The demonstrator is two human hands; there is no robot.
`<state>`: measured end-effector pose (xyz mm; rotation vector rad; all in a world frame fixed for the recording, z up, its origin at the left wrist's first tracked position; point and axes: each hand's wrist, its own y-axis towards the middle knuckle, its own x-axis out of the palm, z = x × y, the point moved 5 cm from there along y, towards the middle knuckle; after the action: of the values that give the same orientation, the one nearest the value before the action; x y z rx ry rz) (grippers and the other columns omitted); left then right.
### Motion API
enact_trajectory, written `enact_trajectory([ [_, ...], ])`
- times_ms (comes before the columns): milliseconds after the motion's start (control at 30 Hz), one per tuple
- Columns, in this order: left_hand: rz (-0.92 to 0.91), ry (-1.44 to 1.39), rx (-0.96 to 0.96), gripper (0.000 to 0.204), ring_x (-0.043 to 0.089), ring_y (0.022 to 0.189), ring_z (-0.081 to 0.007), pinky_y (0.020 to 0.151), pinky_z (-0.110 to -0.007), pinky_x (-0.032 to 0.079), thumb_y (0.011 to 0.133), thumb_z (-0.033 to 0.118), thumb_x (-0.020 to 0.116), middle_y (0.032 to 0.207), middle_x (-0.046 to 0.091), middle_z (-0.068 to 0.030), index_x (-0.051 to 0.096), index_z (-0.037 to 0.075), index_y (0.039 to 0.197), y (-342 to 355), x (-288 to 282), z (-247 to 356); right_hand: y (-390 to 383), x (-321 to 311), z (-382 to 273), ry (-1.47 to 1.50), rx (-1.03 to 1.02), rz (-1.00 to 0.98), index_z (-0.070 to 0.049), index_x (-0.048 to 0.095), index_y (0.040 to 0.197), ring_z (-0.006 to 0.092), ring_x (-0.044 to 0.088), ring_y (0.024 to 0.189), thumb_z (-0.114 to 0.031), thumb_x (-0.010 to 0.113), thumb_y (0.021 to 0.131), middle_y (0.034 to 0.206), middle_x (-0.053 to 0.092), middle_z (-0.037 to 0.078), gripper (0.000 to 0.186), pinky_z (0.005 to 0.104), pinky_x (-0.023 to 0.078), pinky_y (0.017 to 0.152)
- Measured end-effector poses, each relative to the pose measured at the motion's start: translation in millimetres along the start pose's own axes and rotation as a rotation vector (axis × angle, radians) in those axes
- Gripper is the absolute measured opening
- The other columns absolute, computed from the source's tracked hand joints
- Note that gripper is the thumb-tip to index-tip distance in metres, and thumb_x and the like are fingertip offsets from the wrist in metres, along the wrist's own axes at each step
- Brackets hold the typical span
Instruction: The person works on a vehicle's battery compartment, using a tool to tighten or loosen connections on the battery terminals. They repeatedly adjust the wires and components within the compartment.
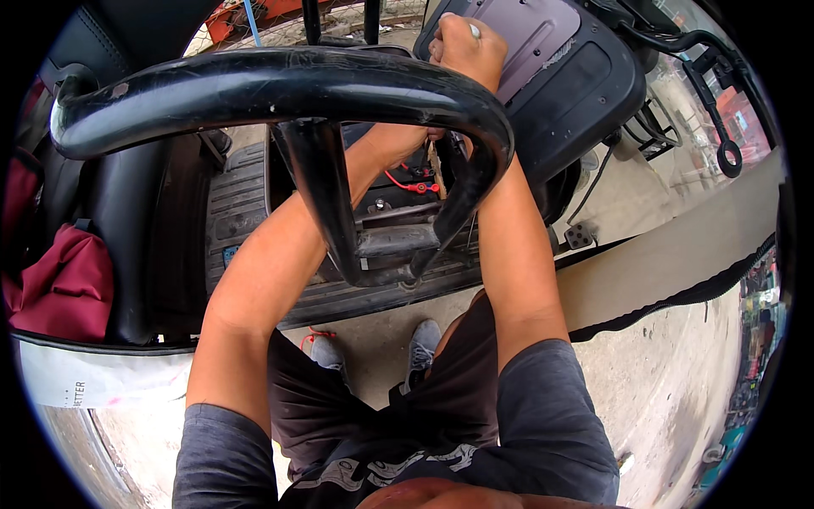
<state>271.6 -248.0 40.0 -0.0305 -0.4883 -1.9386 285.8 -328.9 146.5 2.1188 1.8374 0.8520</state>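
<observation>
My left hand (400, 140) reaches down into the open compartment under the seat, close to a red cable with a red terminal cover (417, 187). The thick black tubular bar (254, 85) hides its fingers. My right hand (471, 53) is closed in a fist beside the tilted-up black seat (585, 93), whose purple-grey underside faces me. A small pale bit (475, 31) shows at that fist; what it is, I cannot make out. Both forearms pass behind the bar. A small round metal fitting (381, 204) sits in the compartment near the red cable.
A ribbed black floor mat (237, 204) lies left of the compartment. A maroon cloth bag (68, 284) rests by a black seat at far left. At right are a foot pedal (579, 237), a beige zippered panel (670, 254) and a black lever with a ring end (728, 158).
</observation>
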Motion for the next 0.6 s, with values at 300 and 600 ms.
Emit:
enact_trajectory([
  [300, 0.002, -0.051, -0.020, 0.017, 0.043, 0.063, -0.0094, 0.058, -0.026, 0.035, 0.096, 0.002, 0.051, 0.071, 0.049, 0.0019, 0.057, 0.007, 0.082, 0, 2, 3, 5, -2, 3, -0.070, -0.087, 0.034, -0.001, 0.053, 0.065, 0.0095, 0.043, 0.047, -0.015, 0.062, 0.086, 0.056, 0.050, 0.002, 0.027, 0.0286, 0.034, 0.044],
  [600, 0.024, -0.052, -0.021, 0.017, 0.042, 0.063, -0.0093, 0.059, -0.026, 0.034, 0.096, 0.002, 0.052, 0.070, 0.048, 0.0025, 0.056, 0.008, 0.080, -3, 4, 6, -3, 2, -2, 0.099, 0.033, -0.037, -0.002, 0.052, 0.062, 0.0091, 0.041, 0.046, -0.015, 0.062, 0.086, 0.055, 0.049, 0.002, 0.029, 0.0297, 0.033, 0.044],
])
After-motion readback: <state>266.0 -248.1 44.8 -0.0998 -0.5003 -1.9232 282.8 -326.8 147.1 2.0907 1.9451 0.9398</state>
